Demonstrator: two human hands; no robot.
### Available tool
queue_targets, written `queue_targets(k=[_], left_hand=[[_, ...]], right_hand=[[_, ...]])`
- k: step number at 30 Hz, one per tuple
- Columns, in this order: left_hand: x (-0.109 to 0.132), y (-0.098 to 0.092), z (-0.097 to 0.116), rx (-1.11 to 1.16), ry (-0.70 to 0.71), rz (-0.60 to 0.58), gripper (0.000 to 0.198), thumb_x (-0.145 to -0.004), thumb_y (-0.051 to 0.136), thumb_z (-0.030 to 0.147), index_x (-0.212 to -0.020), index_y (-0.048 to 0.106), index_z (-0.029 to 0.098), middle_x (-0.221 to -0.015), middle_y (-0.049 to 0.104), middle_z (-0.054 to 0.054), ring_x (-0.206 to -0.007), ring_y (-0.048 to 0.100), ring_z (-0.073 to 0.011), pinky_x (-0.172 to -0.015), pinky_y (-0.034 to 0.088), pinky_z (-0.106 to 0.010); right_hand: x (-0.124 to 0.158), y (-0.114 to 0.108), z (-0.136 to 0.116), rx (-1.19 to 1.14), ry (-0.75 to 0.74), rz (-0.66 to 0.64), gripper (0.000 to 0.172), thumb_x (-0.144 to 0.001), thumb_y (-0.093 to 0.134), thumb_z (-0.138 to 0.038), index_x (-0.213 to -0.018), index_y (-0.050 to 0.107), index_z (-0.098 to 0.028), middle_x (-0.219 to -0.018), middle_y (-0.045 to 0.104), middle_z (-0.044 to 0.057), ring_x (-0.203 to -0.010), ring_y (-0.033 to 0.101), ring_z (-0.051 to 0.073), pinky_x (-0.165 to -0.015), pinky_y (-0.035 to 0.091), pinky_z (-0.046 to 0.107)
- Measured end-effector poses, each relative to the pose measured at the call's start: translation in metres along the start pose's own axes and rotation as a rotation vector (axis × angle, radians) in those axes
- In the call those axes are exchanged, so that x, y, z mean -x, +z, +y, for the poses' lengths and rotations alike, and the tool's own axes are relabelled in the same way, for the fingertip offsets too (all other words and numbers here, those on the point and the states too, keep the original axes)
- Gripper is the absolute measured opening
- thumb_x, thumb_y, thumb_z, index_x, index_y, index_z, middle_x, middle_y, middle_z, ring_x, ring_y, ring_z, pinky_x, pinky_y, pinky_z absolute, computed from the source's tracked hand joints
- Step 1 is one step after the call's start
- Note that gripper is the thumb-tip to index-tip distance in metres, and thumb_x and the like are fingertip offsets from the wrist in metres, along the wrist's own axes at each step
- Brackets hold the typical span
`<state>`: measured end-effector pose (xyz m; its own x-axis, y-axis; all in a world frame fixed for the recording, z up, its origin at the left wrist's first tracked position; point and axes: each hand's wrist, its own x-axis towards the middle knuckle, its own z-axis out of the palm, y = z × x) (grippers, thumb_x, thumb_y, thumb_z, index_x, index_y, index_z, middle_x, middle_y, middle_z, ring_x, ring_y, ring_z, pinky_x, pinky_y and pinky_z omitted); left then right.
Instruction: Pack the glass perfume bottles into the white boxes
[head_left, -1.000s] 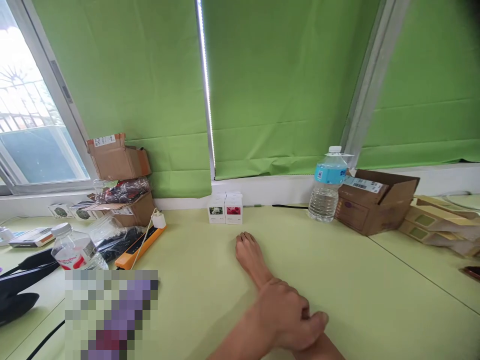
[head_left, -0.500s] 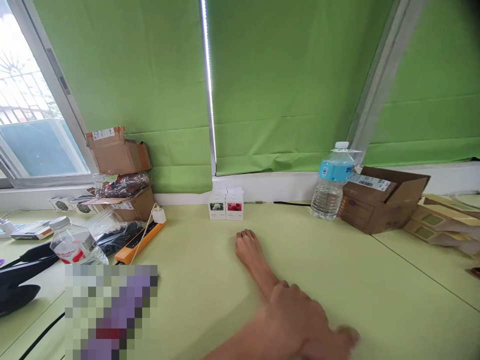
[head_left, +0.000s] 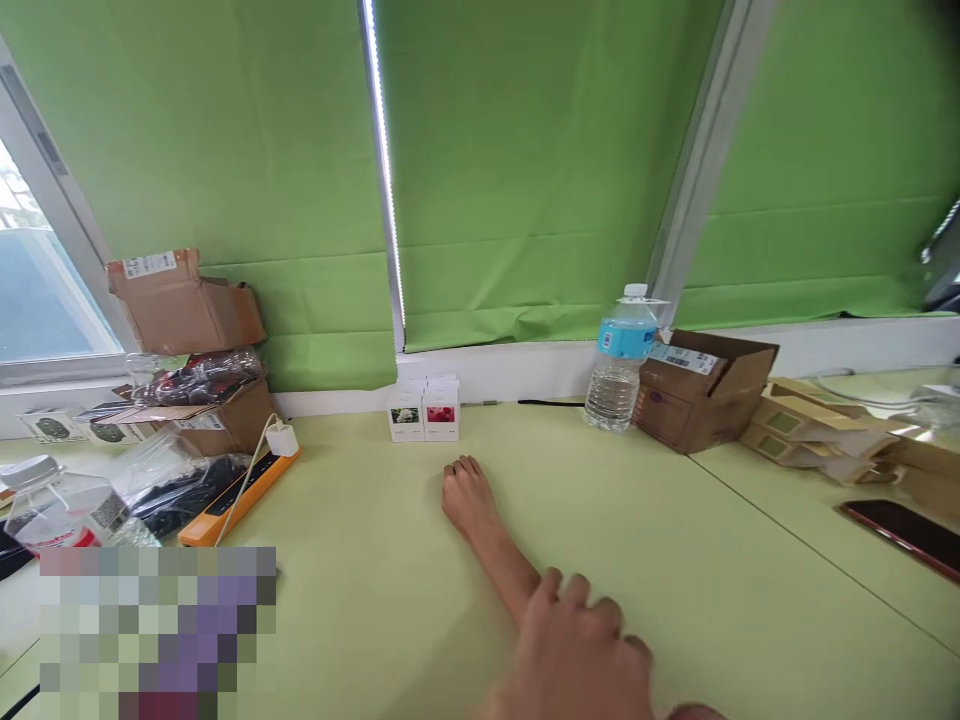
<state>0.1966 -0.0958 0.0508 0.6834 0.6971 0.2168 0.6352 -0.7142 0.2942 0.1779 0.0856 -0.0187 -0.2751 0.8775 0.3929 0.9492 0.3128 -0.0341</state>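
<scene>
My right hand (head_left: 466,490) rests palm down on the pale green table (head_left: 360,560), its fingers curled into a loose fist and nothing showing in it. Just beyond it stand two small white boxes, one with a white flower picture (head_left: 407,416) and one with a red flower picture (head_left: 442,414). Across my right forearm lies my left hand (head_left: 589,640), knuckles raised and fingers bent over the arm. The left hand is somewhat blurred, and its fingertips and palm are hidden.
At the left are a water bottle (head_left: 64,510), an orange power strip (head_left: 244,495) and stacked cardboard boxes (head_left: 187,315). A larger bottle (head_left: 619,365) stands by an open carton (head_left: 694,395) at the back right. Farther right are folded cardboard pieces (head_left: 810,430) and a phone (head_left: 911,535).
The view has swung right, so the scene shifts left and the whole phone edge shows more. My left hand's knuckles are now raised higher over my right forearm; the right hand stays in place.
</scene>
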Motion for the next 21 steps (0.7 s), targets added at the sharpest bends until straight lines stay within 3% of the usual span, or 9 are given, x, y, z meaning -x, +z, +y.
queue_targets(k=[3, 5, 8, 10, 12, 14, 16, 18, 21], left_hand=[[0.000, -0.011, -0.016, -0.007, -0.166, -0.020, 0.055, -0.085, 0.045, 0.057, -0.072, 0.078, 0.015, -0.071, 0.069, -0.016, -0.089, 0.060, -0.0346, -0.088, 0.041, -0.058], [-0.002, -0.007, -0.022, -0.041, -0.207, 0.050, 0.054, -0.087, 0.044, 0.053, -0.071, 0.077, 0.014, -0.072, 0.069, -0.017, -0.093, 0.060, -0.0356, -0.092, 0.038, -0.060], [-0.004, 0.011, -0.018, -0.126, 0.017, 0.173, 0.038, -0.086, 0.053, 0.043, -0.071, 0.075, 0.015, -0.072, 0.068, -0.014, -0.091, 0.060, -0.0331, -0.086, 0.043, -0.053], [-0.004, 0.025, -0.013, -0.145, 0.259, 0.154, 0.026, -0.083, 0.062, 0.035, -0.069, 0.073, 0.017, -0.064, 0.064, -0.008, -0.075, 0.060, -0.0240, -0.069, 0.047, -0.038], [-0.001, 0.030, -0.010, -0.132, 0.334, 0.112, 0.026, -0.080, 0.066, 0.039, -0.069, 0.072, 0.017, -0.059, 0.060, -0.005, -0.062, 0.057, -0.0181, -0.057, 0.043, -0.030], [0.002, 0.023, -0.011, -0.113, 0.202, 0.133, 0.035, -0.080, 0.064, 0.051, -0.075, 0.072, 0.018, -0.063, 0.062, -0.005, -0.066, 0.059, -0.0198, -0.060, 0.046, -0.032], [0.006, 0.007, -0.017, -0.082, 0.139, 0.140, 0.048, -0.080, 0.057, 0.063, -0.075, 0.073, 0.018, -0.068, 0.064, -0.007, -0.076, 0.060, -0.0242, -0.074, 0.049, -0.039], [0.008, -0.011, -0.023, -0.078, 0.027, 0.141, 0.054, -0.081, 0.051, 0.065, -0.076, 0.074, 0.017, -0.075, 0.066, -0.011, -0.087, 0.060, -0.0297, -0.089, 0.044, -0.051], [0.010, -0.022, -0.029, -0.085, -0.088, 0.099, 0.060, -0.084, 0.043, 0.064, -0.073, 0.076, 0.014, -0.085, 0.068, -0.016, -0.097, 0.058, -0.0358, -0.094, 0.038, -0.057]], right_hand=[[0.002, -0.003, -0.002, 0.024, 0.007, 0.007, 0.029, -0.085, 0.045, -0.003, -0.100, 0.070, -0.007, -0.095, 0.070, 0.020, -0.102, 0.058, 0.027, -0.100, 0.032, 0.039], [0.002, -0.004, -0.002, 0.034, 0.009, 0.013, 0.030, -0.085, 0.044, -0.003, -0.101, 0.069, -0.006, -0.095, 0.070, 0.020, -0.102, 0.058, 0.028, -0.101, 0.031, 0.039], [0.000, -0.002, 0.001, 0.031, 0.005, 0.021, 0.029, -0.085, 0.046, -0.006, -0.103, 0.068, -0.006, -0.100, 0.069, 0.021, -0.106, 0.056, 0.028, -0.104, 0.028, 0.040], [-0.002, 0.000, 0.003, 0.026, 0.004, 0.021, 0.028, -0.084, 0.047, -0.006, -0.103, 0.068, -0.005, -0.102, 0.069, 0.021, -0.108, 0.055, 0.028, -0.106, 0.026, 0.039], [-0.002, 0.002, 0.003, 0.026, 0.007, 0.019, 0.029, -0.083, 0.048, -0.006, -0.103, 0.068, -0.005, -0.102, 0.069, 0.021, -0.109, 0.054, 0.029, -0.106, 0.026, 0.039], [-0.001, 0.002, 0.002, 0.035, 0.009, 0.020, 0.030, -0.084, 0.047, -0.007, -0.105, 0.068, -0.004, -0.104, 0.068, 0.022, -0.111, 0.053, 0.030, -0.106, 0.027, 0.040], [0.001, 0.001, 0.000, 0.049, 0.008, 0.022, 0.030, -0.085, 0.046, -0.007, -0.107, 0.067, -0.003, -0.105, 0.068, 0.022, -0.112, 0.053, 0.030, -0.105, 0.027, 0.041], [0.003, -0.001, -0.001, 0.061, 0.011, 0.025, 0.030, -0.086, 0.045, -0.006, -0.106, 0.068, -0.005, -0.103, 0.069, 0.021, -0.110, 0.054, 0.029, -0.104, 0.028, 0.042], [0.004, -0.002, -0.001, 0.060, 0.022, 0.031, 0.029, -0.086, 0.045, -0.004, -0.102, 0.069, -0.007, -0.097, 0.071, 0.019, -0.104, 0.057, 0.027, -0.104, 0.029, 0.041]])
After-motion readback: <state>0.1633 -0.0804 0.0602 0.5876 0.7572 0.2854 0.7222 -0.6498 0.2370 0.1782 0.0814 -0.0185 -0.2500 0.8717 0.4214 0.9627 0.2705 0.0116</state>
